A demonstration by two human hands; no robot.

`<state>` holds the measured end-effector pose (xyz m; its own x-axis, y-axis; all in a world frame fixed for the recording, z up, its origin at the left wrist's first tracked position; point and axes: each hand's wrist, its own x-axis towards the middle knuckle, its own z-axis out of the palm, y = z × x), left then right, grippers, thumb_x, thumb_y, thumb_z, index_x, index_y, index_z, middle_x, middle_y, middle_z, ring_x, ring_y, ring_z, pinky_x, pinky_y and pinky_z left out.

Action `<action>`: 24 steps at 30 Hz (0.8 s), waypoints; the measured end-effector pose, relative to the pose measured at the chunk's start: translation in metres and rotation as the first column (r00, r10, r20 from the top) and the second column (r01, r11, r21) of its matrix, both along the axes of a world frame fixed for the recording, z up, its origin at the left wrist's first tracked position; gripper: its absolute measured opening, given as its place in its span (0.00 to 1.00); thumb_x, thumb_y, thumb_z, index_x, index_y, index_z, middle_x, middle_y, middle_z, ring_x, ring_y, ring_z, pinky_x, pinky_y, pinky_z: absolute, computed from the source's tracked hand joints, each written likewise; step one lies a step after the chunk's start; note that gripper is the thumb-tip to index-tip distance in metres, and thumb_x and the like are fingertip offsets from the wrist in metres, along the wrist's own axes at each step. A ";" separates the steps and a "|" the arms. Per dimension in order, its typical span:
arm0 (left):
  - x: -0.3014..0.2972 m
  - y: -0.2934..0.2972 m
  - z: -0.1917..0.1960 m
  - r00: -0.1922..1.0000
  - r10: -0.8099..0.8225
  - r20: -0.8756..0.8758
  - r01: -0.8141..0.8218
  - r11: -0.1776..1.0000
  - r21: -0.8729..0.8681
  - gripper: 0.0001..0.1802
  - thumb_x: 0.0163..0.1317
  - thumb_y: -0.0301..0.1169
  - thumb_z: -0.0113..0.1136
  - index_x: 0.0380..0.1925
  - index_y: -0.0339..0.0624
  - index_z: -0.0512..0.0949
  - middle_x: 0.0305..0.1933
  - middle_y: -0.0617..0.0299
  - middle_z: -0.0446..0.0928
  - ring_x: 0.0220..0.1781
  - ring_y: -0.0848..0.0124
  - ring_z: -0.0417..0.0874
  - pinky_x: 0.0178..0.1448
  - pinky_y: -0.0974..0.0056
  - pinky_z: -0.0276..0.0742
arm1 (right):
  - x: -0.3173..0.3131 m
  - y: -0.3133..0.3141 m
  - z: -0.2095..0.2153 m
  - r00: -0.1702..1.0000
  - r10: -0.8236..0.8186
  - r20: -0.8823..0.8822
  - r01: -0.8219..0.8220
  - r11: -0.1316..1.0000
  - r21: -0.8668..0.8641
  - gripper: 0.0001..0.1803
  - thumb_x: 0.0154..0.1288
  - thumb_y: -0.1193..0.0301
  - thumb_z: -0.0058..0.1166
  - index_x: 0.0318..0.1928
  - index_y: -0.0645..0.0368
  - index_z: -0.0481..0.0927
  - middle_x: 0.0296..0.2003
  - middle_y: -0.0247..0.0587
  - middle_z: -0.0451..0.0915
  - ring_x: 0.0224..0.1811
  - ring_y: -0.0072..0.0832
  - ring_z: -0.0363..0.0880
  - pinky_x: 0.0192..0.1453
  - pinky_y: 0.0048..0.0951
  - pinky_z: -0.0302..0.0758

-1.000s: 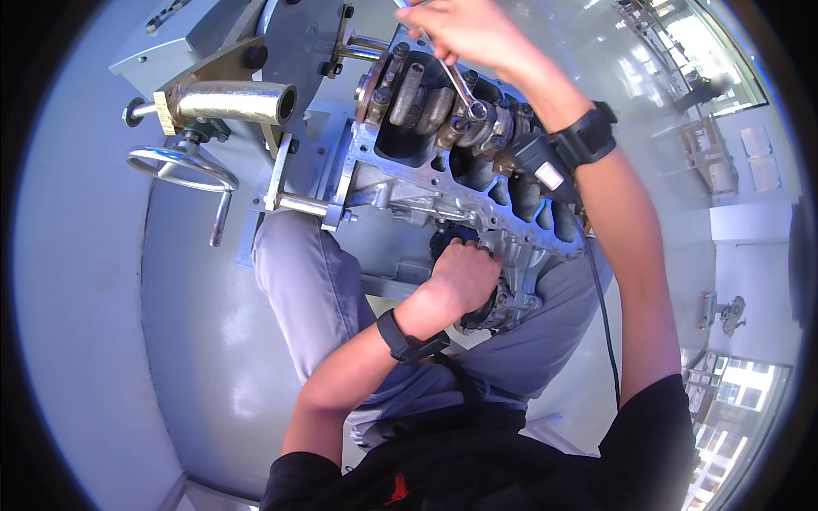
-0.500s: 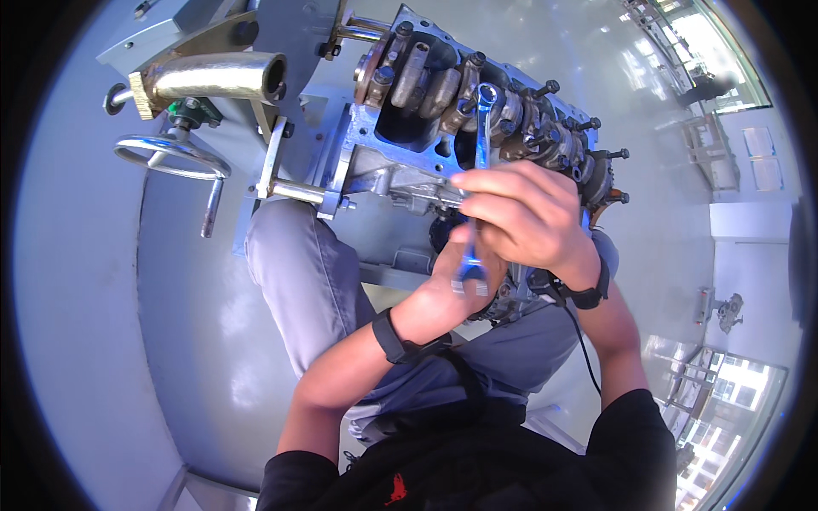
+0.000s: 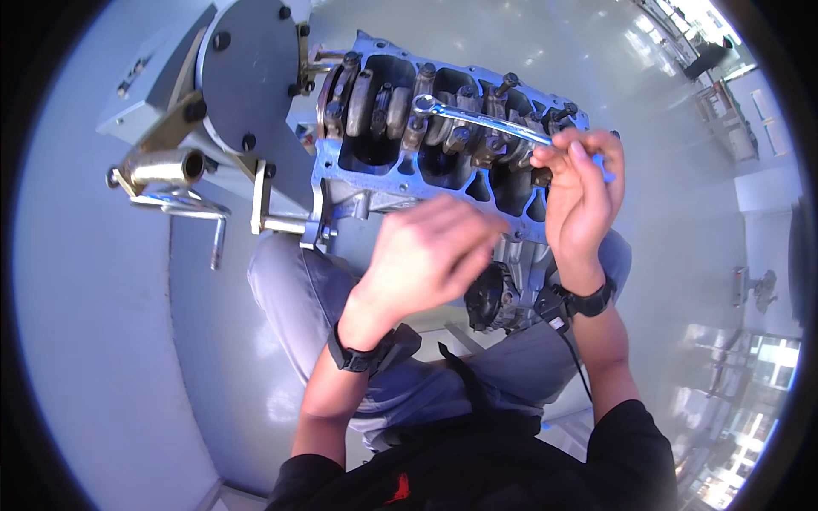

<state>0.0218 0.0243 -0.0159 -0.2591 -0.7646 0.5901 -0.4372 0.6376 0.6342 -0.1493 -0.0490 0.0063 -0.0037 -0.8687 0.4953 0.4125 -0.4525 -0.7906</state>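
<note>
A blue engine block (image 3: 328,183) hangs on a grey engine stand (image 3: 247,72), underside up, with crankshaft and bearing caps (image 3: 383,106) showing. My right hand (image 3: 584,192) grips the handle of a shiny wrench (image 3: 477,119); the wrench's ring end sits on a bolt at the block's upper middle. My left hand (image 3: 430,255) hovers blurred in front of the block's near side, fingers loosely curled, holding nothing I can see. Both wrists wear black bands.
The stand's metal tube and crank handle (image 3: 183,200) stick out at the left. My grey-trousered legs (image 3: 298,298) are below the block. A pale glossy floor (image 3: 102,324) surrounds everything; shelving and windows lie at the far right rim.
My right hand has swung the wrench up from near my left hand onto a bolt on the block. My left hand has lifted off the block's lower side. The view has shifted.
</note>
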 end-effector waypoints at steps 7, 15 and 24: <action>0.031 -0.025 0.016 0.868 0.492 -0.069 -0.497 0.860 -0.119 0.09 0.52 0.21 0.58 0.35 0.37 0.77 0.37 0.59 0.77 0.34 0.70 0.73 0.39 0.69 0.70 | -0.013 -0.012 0.001 0.974 0.010 0.226 -0.012 1.000 0.007 0.08 0.62 0.81 0.38 0.42 0.62 0.64 0.36 0.51 0.75 0.29 0.38 0.78 0.37 0.38 0.77; 0.034 -0.064 0.064 0.886 0.384 0.260 -0.374 0.923 -0.090 0.14 0.48 0.24 0.62 0.38 0.39 0.78 0.40 0.56 0.77 0.46 0.60 0.75 0.52 0.62 0.68 | -0.059 0.003 -0.012 0.992 -0.069 0.105 0.092 0.968 -0.234 0.06 0.59 0.83 0.36 0.38 0.65 0.61 0.34 0.53 0.72 0.28 0.37 0.77 0.36 0.37 0.80; 0.034 -0.055 0.034 0.742 0.522 -0.419 -0.588 0.808 -0.035 0.07 0.61 0.23 0.51 0.38 0.32 0.74 0.32 0.59 0.77 0.32 0.78 0.74 0.38 0.75 0.68 | -0.083 0.003 -0.026 0.988 -0.128 -0.092 0.098 0.957 -0.273 0.06 0.56 0.84 0.40 0.36 0.66 0.63 0.36 0.52 0.71 0.31 0.37 0.78 0.39 0.35 0.78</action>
